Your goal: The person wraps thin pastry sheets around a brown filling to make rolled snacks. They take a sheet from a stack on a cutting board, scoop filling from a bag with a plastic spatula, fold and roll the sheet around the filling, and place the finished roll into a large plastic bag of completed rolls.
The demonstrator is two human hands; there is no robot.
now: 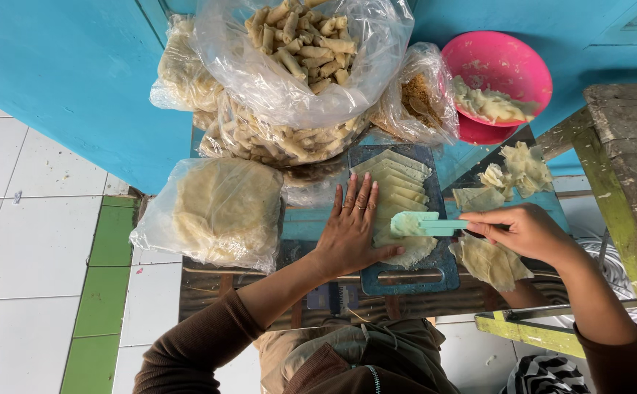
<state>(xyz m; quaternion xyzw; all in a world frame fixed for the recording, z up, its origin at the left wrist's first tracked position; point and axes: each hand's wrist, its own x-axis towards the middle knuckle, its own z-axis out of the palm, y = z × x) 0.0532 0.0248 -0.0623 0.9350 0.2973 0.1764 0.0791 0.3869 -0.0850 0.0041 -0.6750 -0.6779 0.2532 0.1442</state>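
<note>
The worktop is lying crowded: plastic bags of rolled snacks are pressing against the far edge of the blue cutting board, and a bagged stack of wrappers is sitting just left of it. Open room is remaining only along the board's near edge.

The left hand is lying flat, fingers spread, grip apart, pressing the dough sheets on the board. The right hand is keeping its grip clamped on the pale green scraper, whose handle is partly hidden in the fingers. The scraper's long axis is running left to right, blade end pointing left over the dough.

A pink bowl is sitting beyond, its contents hard to make out.
</note>
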